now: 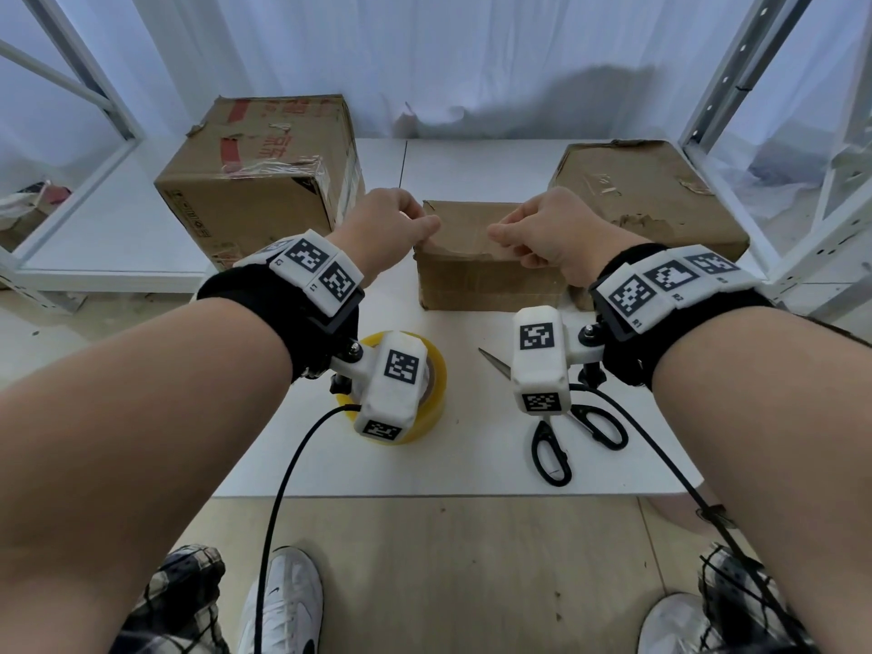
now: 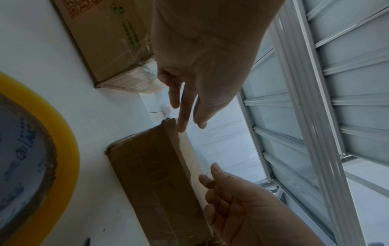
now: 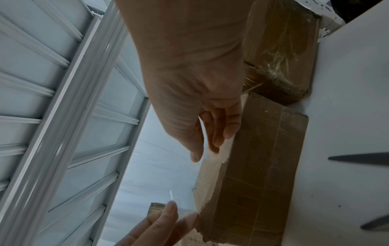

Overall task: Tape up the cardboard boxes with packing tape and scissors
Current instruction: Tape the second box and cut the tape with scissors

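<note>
Three boxes are seen on the table (image 1: 472, 464) from the head view: a small box (image 1: 490, 276) at centre, a tall box (image 1: 255, 181) to its left, a flat box (image 1: 660, 200) to its right. Nearer the person than the small box lie the tape roll (image 1: 434, 370) and the scissors (image 1: 557, 441), both partly hidden by wrist cameras. The left hand (image 1: 387, 224) and right hand (image 1: 547, 228) are held over the small box's near top edge, fingers curled. Only the wrist views show the undersides: a clear strip of tape (image 2: 189, 149) is stretched along that edge, pinched by the left fingers (image 2: 183, 116) at one end and the right fingers (image 3: 219, 133) at the other.
</note>
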Demonstrator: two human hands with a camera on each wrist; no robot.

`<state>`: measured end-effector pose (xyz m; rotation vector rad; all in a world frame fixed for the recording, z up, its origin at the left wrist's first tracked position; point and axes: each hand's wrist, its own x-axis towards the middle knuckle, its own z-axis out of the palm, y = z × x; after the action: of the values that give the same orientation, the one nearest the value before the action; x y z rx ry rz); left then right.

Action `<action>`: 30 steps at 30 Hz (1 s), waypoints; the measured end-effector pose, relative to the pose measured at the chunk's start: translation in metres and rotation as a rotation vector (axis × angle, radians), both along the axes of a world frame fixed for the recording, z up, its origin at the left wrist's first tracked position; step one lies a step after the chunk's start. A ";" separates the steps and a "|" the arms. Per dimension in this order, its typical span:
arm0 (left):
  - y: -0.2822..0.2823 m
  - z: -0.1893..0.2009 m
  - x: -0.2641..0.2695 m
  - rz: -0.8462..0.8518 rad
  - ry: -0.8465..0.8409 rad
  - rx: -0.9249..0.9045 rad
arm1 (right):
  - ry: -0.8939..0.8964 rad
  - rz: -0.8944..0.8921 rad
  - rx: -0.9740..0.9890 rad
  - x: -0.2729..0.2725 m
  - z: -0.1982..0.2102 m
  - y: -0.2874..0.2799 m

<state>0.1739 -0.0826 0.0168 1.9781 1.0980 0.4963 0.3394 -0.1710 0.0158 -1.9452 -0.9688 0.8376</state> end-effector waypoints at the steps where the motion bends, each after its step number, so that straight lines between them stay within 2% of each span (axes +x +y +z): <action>1: 0.000 0.000 0.000 0.000 0.002 0.000 | 0.000 0.007 -0.001 0.000 0.000 0.000; 7: 0.000 -0.005 0.000 0.014 0.003 -0.020 | -0.038 0.001 0.022 -0.001 -0.005 0.002; 12: -0.001 -0.008 0.002 0.029 -0.015 -0.037 | -0.206 0.010 -0.001 -0.001 -0.014 0.010; 16: 0.000 -0.010 0.004 0.038 0.012 -0.008 | -0.273 0.032 -0.009 0.000 -0.017 0.013; 30: -0.004 -0.005 0.016 0.070 0.149 0.032 | -0.336 0.053 -0.076 0.004 -0.014 0.015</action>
<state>0.1899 -0.0869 0.0122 2.0364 1.2622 0.4110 0.3430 -0.1562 0.0019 -2.1786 -1.2021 0.5920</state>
